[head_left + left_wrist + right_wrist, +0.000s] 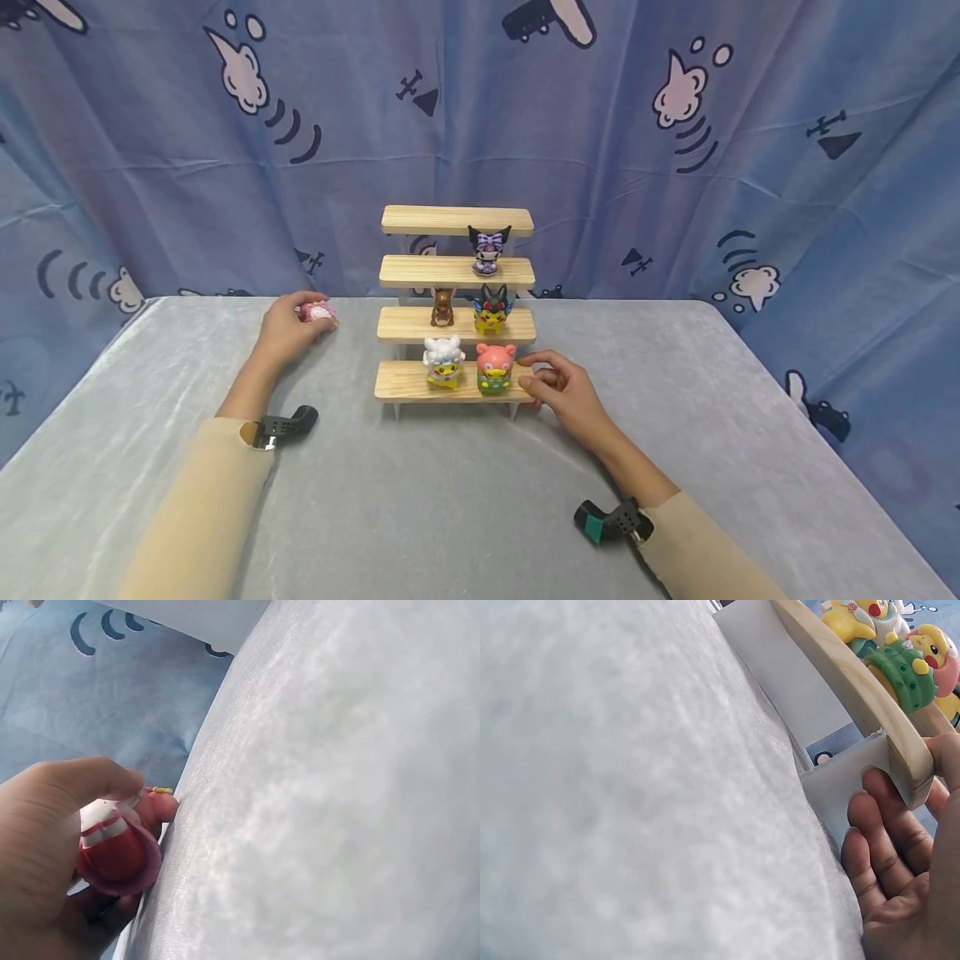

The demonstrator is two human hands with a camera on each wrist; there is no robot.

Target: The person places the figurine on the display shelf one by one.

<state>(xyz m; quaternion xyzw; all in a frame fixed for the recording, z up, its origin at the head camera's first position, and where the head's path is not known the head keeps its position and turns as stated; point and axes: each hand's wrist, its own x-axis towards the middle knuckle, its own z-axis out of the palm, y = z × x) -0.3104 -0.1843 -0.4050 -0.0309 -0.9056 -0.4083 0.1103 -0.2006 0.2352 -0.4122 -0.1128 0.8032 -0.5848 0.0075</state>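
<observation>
Near the back left of the table, my left hand (287, 329) holds a small pink-and-white figurine (318, 312) between thumb and fingers. In the left wrist view the figurine (118, 859) shows a red part and lies on its side close to the cloth. My right hand (566, 392) grips the right end of the lowest board of a tiered wooden display stand (405, 382). From the right wrist, fingers (885, 836) curl under the board (877, 709) against its clear side support. By that hand, a figurine in a pink hood (495, 367) stands on the board.
Beside the pink-hooded figurine stands a white-hooded one (444, 362). The board above holds a brown figurine (442, 308) and a black-hooded yellow one (491, 310). Higher up is a purple-and-black figurine (487, 252). A blue patterned curtain (480, 100) hangs behind the grey cloth-covered table (450, 500).
</observation>
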